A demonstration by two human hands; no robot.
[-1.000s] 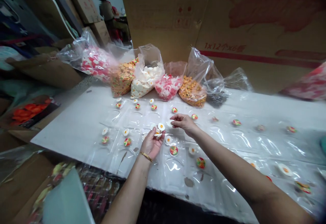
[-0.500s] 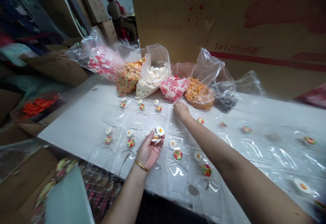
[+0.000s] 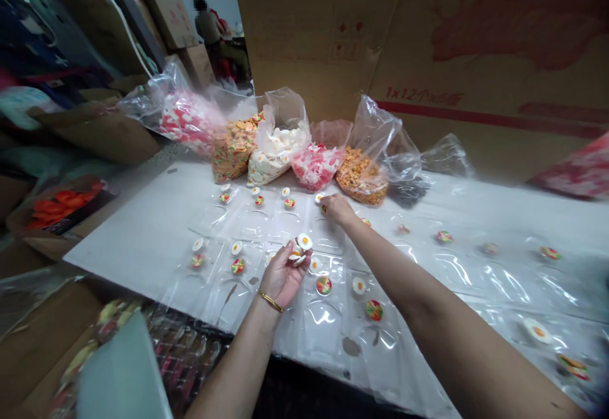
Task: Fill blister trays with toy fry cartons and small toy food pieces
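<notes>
Several small toy fried eggs (image 3: 304,241), white with yellow yolks, are bunched in my left hand (image 3: 280,282), palm up and closed around them. It is raised over the near part of the clear plastic blister trays (image 3: 321,324). My right hand (image 3: 337,208) reaches to the far row, fingers curled down and pressed together. Right at its fingertips lies one toy egg (image 3: 318,197) in a tray, with a round pizza-like piece partly covered by the fingers. Whether the fingertips grip anything is hidden. Other trays hold an egg beside a round pizza-like piece (image 3: 238,266).
Along the back stand open plastic bags of small pieces: pink and white (image 3: 188,117), pizza-like (image 3: 233,152), eggs (image 3: 273,152) and orange-brown (image 3: 359,174). A large carton (image 3: 314,32) rises behind. Orange pieces (image 3: 64,206) fill a box at left. A person (image 3: 209,25) sits far back.
My right hand has drawn slightly right, and a toy egg now shows at its fingertips. My left hand has moved a little right with its eggs. The view has shifted slightly.
</notes>
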